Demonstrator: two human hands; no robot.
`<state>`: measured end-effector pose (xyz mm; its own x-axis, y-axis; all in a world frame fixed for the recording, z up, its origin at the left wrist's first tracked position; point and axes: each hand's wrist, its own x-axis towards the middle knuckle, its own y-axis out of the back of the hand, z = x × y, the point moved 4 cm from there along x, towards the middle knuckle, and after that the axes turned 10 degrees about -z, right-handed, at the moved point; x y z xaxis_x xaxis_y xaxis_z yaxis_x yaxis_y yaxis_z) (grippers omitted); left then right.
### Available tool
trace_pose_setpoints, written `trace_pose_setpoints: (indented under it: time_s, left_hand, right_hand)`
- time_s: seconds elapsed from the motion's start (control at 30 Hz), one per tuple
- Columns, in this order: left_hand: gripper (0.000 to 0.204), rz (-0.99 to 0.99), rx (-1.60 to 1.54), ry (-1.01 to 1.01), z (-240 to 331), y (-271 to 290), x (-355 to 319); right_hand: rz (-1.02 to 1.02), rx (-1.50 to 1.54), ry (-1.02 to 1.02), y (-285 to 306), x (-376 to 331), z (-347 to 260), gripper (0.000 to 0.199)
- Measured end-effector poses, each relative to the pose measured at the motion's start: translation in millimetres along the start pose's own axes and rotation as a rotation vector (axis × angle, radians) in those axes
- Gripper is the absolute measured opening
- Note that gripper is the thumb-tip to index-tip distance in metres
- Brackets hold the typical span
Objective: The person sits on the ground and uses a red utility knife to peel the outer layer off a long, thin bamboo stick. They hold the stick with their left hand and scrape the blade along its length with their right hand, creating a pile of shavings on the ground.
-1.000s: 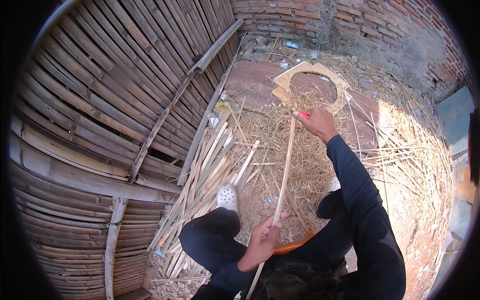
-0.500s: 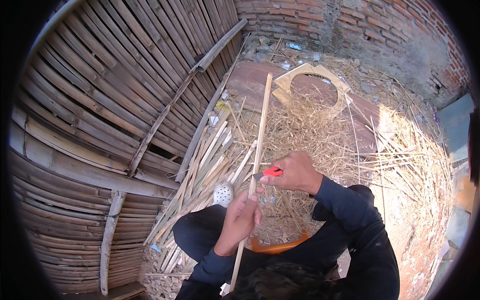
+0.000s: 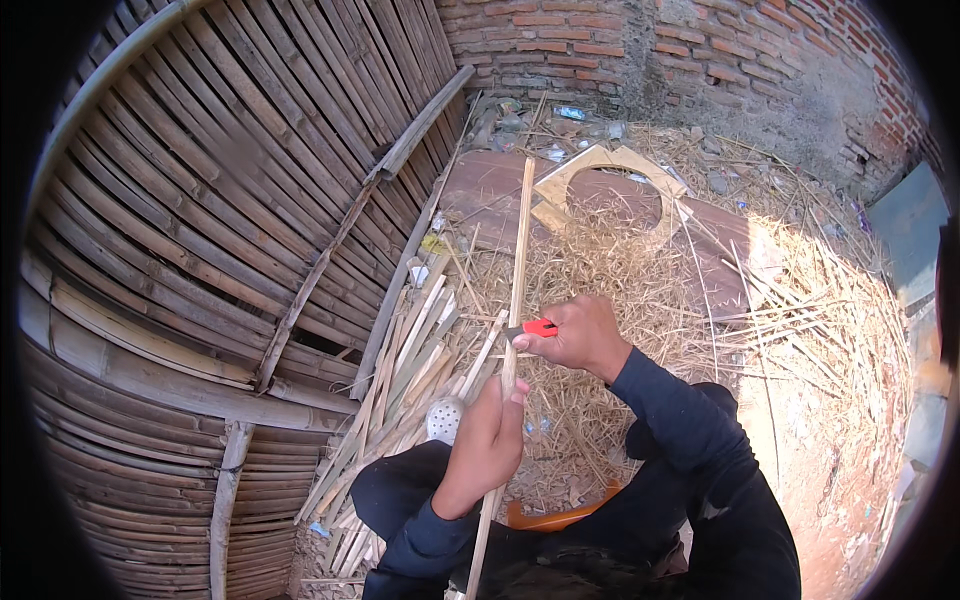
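Observation:
A long pale bamboo strip (image 3: pixel 521 240) runs from my lap up and away from me. My left hand (image 3: pixel 487 437) is wrapped round its lower part, fingers closed. My right hand (image 3: pixel 580 335) grips a red-handled utility knife (image 3: pixel 538 328), the thumb pressed toward the strip. The dark blade lies across the strip, a little farther along than my left hand. Whether the edge bites into the bamboo cannot be made out.
Split bamboo strips (image 3: pixel 400 370) lie piled at the left beside a white perforated shoe (image 3: pixel 444 418). Curly shavings (image 3: pixel 600 260) cover the ground ahead, near a wooden board with a round cut-out (image 3: pixel 600 158). A bamboo slat wall (image 3: pixel 230 200) stands left, a brick wall (image 3: pixel 560 45) behind.
My right hand and the knife have moved slightly up and left along the strip. The left hand still holds the strip, and the whole view has shifted a little.

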<state>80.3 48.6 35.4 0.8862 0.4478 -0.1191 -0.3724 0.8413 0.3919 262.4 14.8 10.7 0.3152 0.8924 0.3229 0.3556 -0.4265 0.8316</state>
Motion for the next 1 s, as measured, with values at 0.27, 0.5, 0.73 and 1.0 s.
trace_pose_setpoints:
  time_s: [0.27, 0.5, 0.73, 1.0]
  left_hand:
    - [0.017, 0.020, -0.014, 0.039, -24, 2, -2]
    - [0.015, -0.054, -0.060, 0.066, -20, 2, -12]
    - [0.016, -0.037, -0.011, 0.088, -27, 9, -18]
    - [0.018, 0.062, 0.183, 0.076, -24, 21, -20]
  right_hand:
    - [-0.140, 0.038, 0.042, -26, 0, -9, 0.064]
    - [-0.147, -0.085, -0.224, -30, 32, 40, 0.071]
    - [-0.234, -0.030, -0.152, -33, 29, 24, 0.068]
    - [-0.248, 0.030, 0.150, -45, 5, -26, 0.063]
